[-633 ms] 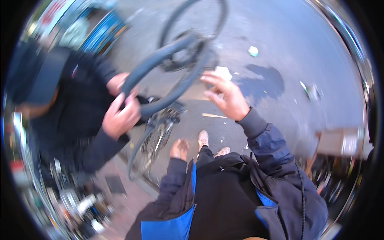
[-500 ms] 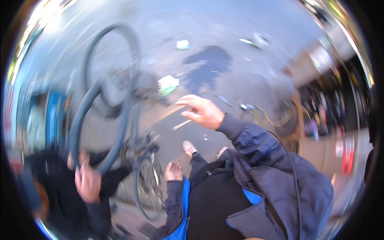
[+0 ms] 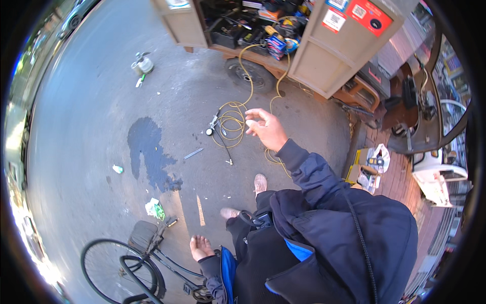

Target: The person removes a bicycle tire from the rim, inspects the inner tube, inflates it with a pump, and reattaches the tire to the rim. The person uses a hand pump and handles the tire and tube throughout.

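Observation:
My right hand (image 3: 266,129) is raised at mid-view, its fingers slightly bent and apart, holding nothing. Beneath it on the asphalt lie a coiled yellow air hose (image 3: 234,139) and a fitting with a round gauge (image 3: 209,131). My left hand (image 3: 201,247) hangs lower, beside my jacket, open with curled fingers and nothing in them. A black bicycle (image 3: 144,238) is at the lower left, near that hand, with a thick dark loop of tube or tyre (image 3: 132,273) over its wheel. The lower edge cuts both off.
A wheeled cabinet (image 3: 331,55) with open doors holds tools and packages at the top. At right are a brick pavement (image 3: 379,139), a box of items (image 3: 362,167) and a white chair-like object (image 3: 435,182). A canister (image 3: 144,64), litter (image 3: 154,207) and a dark stain (image 3: 152,147) mark the asphalt.
The view has swung right toward the cabinet. The other person, who held the thick loop, has left the view, and the bicycle appears lower. My hands remain open.

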Motion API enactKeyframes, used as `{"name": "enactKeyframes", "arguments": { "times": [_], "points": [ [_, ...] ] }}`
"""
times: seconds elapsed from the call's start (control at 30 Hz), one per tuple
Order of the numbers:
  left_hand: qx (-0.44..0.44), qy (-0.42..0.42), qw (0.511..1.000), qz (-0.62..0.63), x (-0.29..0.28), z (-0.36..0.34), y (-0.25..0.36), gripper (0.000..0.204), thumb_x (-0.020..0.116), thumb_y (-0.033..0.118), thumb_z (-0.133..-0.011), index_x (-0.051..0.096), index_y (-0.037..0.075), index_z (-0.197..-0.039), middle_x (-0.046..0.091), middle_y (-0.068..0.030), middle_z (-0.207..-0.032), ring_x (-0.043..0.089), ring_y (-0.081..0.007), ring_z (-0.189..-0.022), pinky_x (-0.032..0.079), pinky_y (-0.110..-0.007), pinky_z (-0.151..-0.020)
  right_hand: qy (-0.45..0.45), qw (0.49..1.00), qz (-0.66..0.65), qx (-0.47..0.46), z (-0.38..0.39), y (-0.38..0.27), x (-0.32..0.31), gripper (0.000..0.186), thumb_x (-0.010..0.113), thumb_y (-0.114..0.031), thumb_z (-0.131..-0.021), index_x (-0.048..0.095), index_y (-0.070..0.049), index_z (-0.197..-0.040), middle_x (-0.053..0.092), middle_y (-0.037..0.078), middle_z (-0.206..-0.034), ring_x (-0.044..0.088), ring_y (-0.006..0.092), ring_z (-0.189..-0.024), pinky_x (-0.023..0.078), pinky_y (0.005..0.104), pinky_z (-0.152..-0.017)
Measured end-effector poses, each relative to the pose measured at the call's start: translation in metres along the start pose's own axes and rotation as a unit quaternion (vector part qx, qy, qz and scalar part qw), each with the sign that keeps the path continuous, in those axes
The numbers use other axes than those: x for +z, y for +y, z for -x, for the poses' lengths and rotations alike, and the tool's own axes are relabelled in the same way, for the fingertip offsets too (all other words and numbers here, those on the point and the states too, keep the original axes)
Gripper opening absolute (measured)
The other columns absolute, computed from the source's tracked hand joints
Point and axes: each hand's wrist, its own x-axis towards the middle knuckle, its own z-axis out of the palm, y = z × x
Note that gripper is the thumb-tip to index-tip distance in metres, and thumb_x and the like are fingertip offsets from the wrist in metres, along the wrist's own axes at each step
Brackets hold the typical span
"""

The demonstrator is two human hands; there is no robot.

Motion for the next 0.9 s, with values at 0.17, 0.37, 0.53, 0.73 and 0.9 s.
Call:
{"name": "enactKeyframes", "arguments": {
  "times": [0.17, 0.37, 0.53, 0.73, 0.9],
  "points": [
    [-0.023, -0.093, 0.989, -0.112, 0.139, -0.002, -0.023, 0.031, 0.069, 0.027, -0.095, 0.065, 0.009, -0.119, 0.067, -0.0047, -0.106, 0.06, -0.0212, -0.098, 0.05, -0.039, -0.09, 0.116, 0.993, 0.009, 0.01, -0.022, 0.018, -0.121, 0.026, 0.067, -0.01, -0.097, 0.065, -0.003, -0.122, 0.067, 0.002, -0.087, 0.067, 0.0105, -0.075, 0.052, 0.0256, -0.065],
    [-0.033, -0.146, 0.964, -0.219, 0.28, -0.027, -0.029, 0.027, 0.064, 0.017, -0.097, 0.063, 0.004, -0.121, 0.068, -0.0113, -0.105, 0.065, -0.0206, -0.087, 0.055, -0.035, -0.074, 0.293, 0.954, 0.061, 0.027, -0.027, 0.031, -0.22, 0.024, 0.069, -0.004, -0.092, 0.068, -0.003, -0.116, 0.063, 0.0, -0.077, 0.061, 0.0084, -0.065, 0.05, 0.0265, -0.061],
    [-0.066, -0.189, 0.954, -0.224, 0.391, -0.059, -0.029, 0.027, 0.065, 0.016, -0.095, 0.063, 0.003, -0.119, 0.069, -0.0127, -0.105, 0.067, -0.0227, -0.088, 0.056, -0.035, -0.07, 0.378, 0.926, 0.016, 0.018, -0.049, 0.013, -0.263, 0.037, 0.068, 0.0, -0.092, 0.063, -0.003, -0.128, 0.063, 0.003, -0.093, 0.063, 0.01, -0.074, 0.052, 0.0248, -0.066],
    [-0.049, -0.255, 0.936, -0.237, 0.519, -0.075, -0.022, 0.018, 0.064, 0.009, -0.095, 0.065, 0.002, -0.111, 0.07, -0.0114, -0.096, 0.068, -0.0225, -0.08, 0.056, -0.035, -0.067, 0.389, 0.919, 0.055, -0.03, -0.101, -0.028, -0.293, 0.036, 0.066, -0.002, -0.093, 0.062, -0.001, -0.129, 0.064, 0.005, -0.099, 0.064, 0.0103, -0.079, 0.052, 0.0253, -0.068],
    [-0.036, -0.277, 0.931, -0.233, 0.594, -0.074, -0.023, 0.019, 0.063, 0.007, -0.094, 0.064, 0.001, -0.112, 0.07, -0.0116, -0.093, 0.068, -0.0228, -0.078, 0.056, -0.034, -0.066, 0.393, 0.913, 0.113, -0.003, -0.135, -0.033, -0.311, 0.023, 0.066, -0.004, -0.094, 0.068, 0.001, -0.117, 0.065, 0.002, -0.082, 0.063, 0.0094, -0.07, 0.05, 0.0252, -0.065]
  ]
}}
